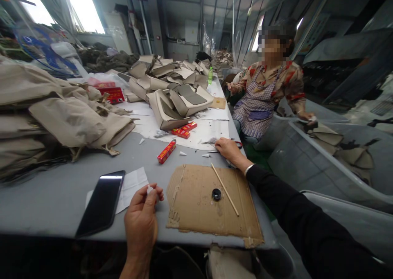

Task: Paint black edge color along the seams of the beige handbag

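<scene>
My left hand (143,215) is closed on a small white nozzle (149,189), between the phone and the cardboard. Farther up the table, my right hand (229,150) reaches to the table's right edge beside scissors (238,144); its fingertips are pressed together and what they hold is too small to name. On the cardboard (196,201) lie a thin wooden stick (225,191) and a round black cap (216,194). Past it are a red box (166,151) and white cone tips (182,153). The black phone (101,203) rests partly over white paper (132,187).
Beige fabric pieces (61,111) are heaped on the left, with more beige covers (178,101) at the back. A green bottle (210,75) stands behind them. Another person (260,95) sits at the right, beside large grey bins (337,164).
</scene>
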Demonstrator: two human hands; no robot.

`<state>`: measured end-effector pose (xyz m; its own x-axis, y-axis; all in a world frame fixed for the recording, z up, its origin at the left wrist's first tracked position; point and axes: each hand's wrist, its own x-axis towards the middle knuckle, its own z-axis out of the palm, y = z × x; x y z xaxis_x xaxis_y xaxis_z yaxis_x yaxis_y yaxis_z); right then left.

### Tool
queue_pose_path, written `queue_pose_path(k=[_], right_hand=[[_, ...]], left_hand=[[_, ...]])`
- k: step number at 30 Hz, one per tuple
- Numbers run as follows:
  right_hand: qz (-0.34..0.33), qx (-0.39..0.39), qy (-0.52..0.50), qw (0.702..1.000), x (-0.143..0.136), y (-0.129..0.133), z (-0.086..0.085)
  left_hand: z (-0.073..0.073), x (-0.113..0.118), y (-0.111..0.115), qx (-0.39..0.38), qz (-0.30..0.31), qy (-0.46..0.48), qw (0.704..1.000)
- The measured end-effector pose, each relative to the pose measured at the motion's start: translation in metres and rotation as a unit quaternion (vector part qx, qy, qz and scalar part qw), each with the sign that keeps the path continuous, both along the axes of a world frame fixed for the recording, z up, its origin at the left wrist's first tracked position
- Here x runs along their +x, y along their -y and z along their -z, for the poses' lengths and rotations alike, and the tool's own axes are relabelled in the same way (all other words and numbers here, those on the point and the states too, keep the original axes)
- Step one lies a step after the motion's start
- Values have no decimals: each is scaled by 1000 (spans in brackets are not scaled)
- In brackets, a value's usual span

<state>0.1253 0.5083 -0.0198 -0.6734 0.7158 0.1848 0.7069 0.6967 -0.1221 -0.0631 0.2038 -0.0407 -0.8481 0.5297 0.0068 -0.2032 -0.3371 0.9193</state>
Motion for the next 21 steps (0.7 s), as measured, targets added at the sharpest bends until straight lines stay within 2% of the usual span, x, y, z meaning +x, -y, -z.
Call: queue_pose_path(k=[12,17,21], right_hand=[[43,-11,-37,998,3,-3,12],[65,-42,-77,994,4,-5,15],[59,-78,-112,989,7,-7,16]], left_hand=[[-5,3,-1,0,-7,-7,1000],[-1,1,-1,0,-1,-19,1000],[1,1,1,2,3,-24,1000]])
